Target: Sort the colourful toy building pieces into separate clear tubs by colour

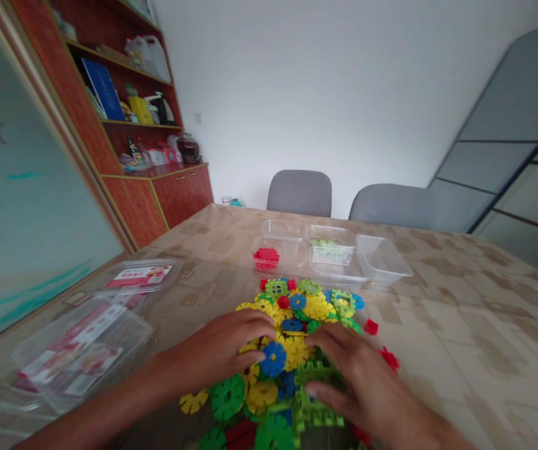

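1. The left hand [238,340] is at the lower centre of the frame, fingers bent and thumb beside a blue snowflake disc [273,359]; I cannot tell whether it grips the disc.
2. The right hand [360,372], lower right of centre, is spread, with thumb and fingers apart over green waffle blocks [318,412].
3. Between and around both hands, the heap of plastic building pieces [297,351] fills the lower centre (yellow, blue, green and red are mixed together).
4. A green snowflake disc [228,397] lies at the heap's lower left, and a red piece [371,327] sits just beyond its right edge.
5. Above the heap, near the middle of the frame, red pieces [266,258] lie in one clear container, while another clear container [330,237] shows green pieces (seen through its wall).
6. At the lower left, clear plastic packaging [132,328] with printed labels rests on the patterned tabletop [456,325].
7. Two grey chairs [299,192] stand behind it.
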A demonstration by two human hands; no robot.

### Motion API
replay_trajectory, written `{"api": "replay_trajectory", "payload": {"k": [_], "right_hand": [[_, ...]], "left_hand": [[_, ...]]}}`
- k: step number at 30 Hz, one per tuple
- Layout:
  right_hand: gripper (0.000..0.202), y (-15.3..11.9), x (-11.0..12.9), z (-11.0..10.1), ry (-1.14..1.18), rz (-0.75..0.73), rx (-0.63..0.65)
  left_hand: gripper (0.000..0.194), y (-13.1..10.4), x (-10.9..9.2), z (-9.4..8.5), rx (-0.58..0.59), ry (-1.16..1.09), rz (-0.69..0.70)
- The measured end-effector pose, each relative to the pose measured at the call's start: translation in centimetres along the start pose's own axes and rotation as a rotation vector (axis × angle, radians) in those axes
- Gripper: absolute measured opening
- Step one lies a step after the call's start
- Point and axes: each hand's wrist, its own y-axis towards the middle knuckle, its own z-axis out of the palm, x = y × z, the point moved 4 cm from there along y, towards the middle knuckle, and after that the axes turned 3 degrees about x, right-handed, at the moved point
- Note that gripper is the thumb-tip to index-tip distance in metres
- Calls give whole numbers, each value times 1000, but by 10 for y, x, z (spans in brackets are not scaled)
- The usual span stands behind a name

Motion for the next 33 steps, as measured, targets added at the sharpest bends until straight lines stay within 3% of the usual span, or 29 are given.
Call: {"api": "replay_trajectory", "payload": {"k": [3,7,14,19,23,27,33], "right_hand": [[23,3,-18,-8,-26,33,-86],[13,3,-29,-14,-11,35,-106],[20,5,-10,-21,95,-22,-84],[40,18,5,-8,98,-114,22],[40,35,9,7,-3,-46,103],[22,43,-6,15,22,27,54],[17,39,-24,0,177,-2,-46]], "left_hand": [[28,1,3,0,-2,-14,-18],[29,1,3,-3,0,0,-31],[31,-2,12,-10,-9,-3,-48],[42,0,7,-4,8,-38,-27],[45,7,-5,7,-7,-39,-133],[34,9,-7,16,-39,-29,-234],[18,10,0,16,-163,-190,-173]]}}
